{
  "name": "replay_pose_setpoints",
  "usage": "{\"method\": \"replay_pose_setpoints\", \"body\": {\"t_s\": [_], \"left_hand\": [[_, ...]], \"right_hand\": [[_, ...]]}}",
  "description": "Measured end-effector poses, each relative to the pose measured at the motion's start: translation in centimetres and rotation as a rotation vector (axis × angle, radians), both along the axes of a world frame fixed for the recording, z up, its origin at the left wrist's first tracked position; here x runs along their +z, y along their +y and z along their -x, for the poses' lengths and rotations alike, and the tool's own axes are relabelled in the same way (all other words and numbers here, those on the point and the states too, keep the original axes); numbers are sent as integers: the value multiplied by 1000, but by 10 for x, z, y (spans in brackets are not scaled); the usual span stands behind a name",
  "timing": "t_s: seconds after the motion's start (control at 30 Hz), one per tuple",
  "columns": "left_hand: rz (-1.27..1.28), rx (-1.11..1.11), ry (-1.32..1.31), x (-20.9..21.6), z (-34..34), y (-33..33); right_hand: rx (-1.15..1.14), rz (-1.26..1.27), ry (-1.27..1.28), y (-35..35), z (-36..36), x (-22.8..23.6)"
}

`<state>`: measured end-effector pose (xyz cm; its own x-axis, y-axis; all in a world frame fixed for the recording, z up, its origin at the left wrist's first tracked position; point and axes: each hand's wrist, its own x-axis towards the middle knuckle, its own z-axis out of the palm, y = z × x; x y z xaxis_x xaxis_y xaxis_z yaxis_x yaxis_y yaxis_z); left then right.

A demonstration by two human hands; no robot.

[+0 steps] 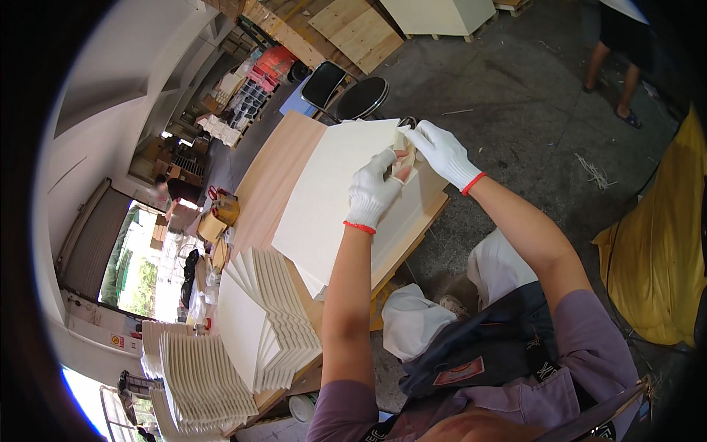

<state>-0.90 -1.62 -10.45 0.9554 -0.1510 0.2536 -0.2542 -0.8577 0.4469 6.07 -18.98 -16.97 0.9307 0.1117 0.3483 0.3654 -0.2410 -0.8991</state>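
A large cream-white sheet (339,184) lies on a wood-topped table (283,151) in front of me. Over its right side, my left hand (374,190) in a white glove with a red cuff has its fingers curled; bare fingertips show. These fingers hold a small pale cream strip (402,156), tilted upward. My right hand (443,153), gloved alike, is closed at the strip's far end near the sheet's far right corner. The right fingertips are partly hidden, and the strip's exact shape is hard to make out.
Stacks of cream folded sheets (276,324) and more stacks (202,379) stand at the left. Scissors and a tape roll (212,227) sit by the table's left edge. Beyond are a black chair (322,85) and round stool (362,98). Another person (626,55) stands far right, beyond a yellow sack (652,250).
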Motion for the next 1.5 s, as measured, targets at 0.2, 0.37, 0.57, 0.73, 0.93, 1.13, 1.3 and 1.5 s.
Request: {"method": "replay_pose_setpoints", "body": {"t_s": [0.2, 0.37, 0.57, 0.73, 0.93, 1.13, 1.3, 1.5], "left_hand": [[11, 27, 51, 4, 2, -3], [-97, -34, -88, -6, 1, 0], [-133, -61, -299, -11, 10, -1], [-244, 34, -196, -10, 12, -2], [-295, 115, -137, -10, -19, 1], [-252, 103, -134, -9, -27, -1], [72, 11, 1, -11, -11, 8], [182, 14, 70, -19, -14, 14]], "right_hand": [[0, -2, -10, 1, -1, -1], [20, 8, -45, -5, 0, 3], [-70, 360, 27, -34, 1, 9], [-2, 640, -279, -37, 3, 2], [-39, 798, -574, -35, -6, 15], [76, 476, -410, -20, -8, 23], [168, 9, 57, -9, 1, 17], [51, 49, 15, -1, 4, 7]]}}
